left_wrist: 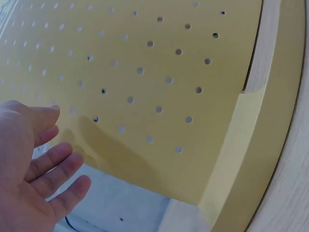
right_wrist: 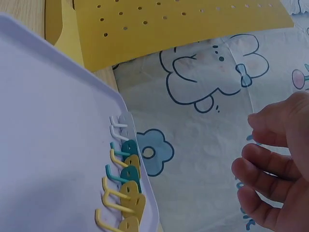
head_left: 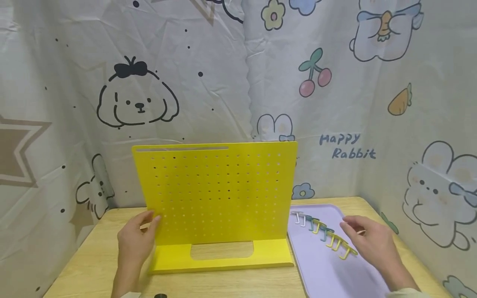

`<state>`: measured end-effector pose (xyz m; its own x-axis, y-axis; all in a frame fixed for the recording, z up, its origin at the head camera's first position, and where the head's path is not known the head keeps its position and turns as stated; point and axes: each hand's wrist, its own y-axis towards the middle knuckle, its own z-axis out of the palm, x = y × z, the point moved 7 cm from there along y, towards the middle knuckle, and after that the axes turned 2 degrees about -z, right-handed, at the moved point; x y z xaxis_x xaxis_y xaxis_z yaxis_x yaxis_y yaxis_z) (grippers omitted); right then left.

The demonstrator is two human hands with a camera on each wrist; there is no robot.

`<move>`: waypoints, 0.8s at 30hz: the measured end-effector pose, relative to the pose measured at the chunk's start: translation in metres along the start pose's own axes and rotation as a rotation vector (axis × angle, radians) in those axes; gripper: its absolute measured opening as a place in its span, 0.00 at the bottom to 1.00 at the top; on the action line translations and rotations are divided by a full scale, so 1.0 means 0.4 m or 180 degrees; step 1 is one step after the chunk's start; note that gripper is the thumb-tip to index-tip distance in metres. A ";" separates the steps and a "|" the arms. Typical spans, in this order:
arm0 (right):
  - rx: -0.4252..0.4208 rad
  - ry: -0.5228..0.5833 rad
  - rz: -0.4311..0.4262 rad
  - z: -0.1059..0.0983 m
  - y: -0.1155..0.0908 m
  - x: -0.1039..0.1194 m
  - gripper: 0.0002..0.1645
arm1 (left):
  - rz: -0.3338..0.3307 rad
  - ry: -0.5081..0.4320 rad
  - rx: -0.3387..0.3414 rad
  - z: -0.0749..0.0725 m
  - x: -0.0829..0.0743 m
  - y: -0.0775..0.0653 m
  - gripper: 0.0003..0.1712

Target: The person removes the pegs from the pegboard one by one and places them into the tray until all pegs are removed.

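A yellow pegboard (head_left: pixel 220 194) stands upright on its folded base, its face dotted with rows of small holes. Beside its left edge is my left hand (head_left: pixel 136 236), fingers loosely bent and holding nothing; in the left wrist view its fingertips (left_wrist: pixel 72 164) overlap the board's side. On the right, a lilac tray (head_left: pixel 320 273) bears a row of small hooks (right_wrist: pixel 123 179) in white, teal and yellow. My right hand (head_left: pixel 372 244) hovers over the tray's right side near the hooks, fingers relaxed with nothing between them.
The board and tray stand on a light wooden table (head_left: pixel 93 252). A small black object (head_left: pixel 160 295) shows at the bottom edge. Behind hangs a pale curtain (head_left: pixel 216 103) with cartoon prints, close to the table's far edge.
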<state>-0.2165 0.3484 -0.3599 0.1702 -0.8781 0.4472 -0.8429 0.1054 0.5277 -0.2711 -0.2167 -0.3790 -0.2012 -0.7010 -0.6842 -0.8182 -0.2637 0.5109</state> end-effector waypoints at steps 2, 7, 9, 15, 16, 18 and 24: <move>-0.0100 0.0040 -0.0140 0.001 0.008 0.020 0.12 | 0.0162 0.0118 0.0068 0.000 -0.022 -0.001 0.19; -0.0283 0.0053 -0.0565 0.011 0.018 0.068 0.11 | 0.0341 0.0379 0.0299 0.008 -0.056 -0.010 0.21; -0.0322 0.0025 -0.0717 0.018 0.018 0.083 0.12 | 0.0340 0.0444 0.0439 0.016 -0.062 -0.016 0.23; -0.0357 0.0011 -0.0983 0.031 0.021 0.114 0.17 | 0.0437 0.0651 0.0592 0.024 -0.077 -0.031 0.30; -0.0345 0.0032 -0.0994 0.033 0.022 0.116 0.17 | 0.0473 0.0690 0.0591 0.025 -0.079 -0.031 0.32; -0.0279 0.0018 -0.0982 0.040 0.022 0.118 0.18 | 0.0547 0.0781 0.0598 0.026 -0.082 -0.031 0.34; -0.0013 -0.0147 -0.1108 0.076 0.014 0.138 0.26 | 0.0532 0.1058 0.0836 0.037 -0.077 -0.031 0.45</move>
<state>-0.2272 0.2862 -0.3542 0.4236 -0.8819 0.2069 -0.7364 -0.2022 0.6456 -0.2627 -0.1821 -0.3722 -0.1934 -0.9056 -0.3774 -0.9067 0.0180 0.4214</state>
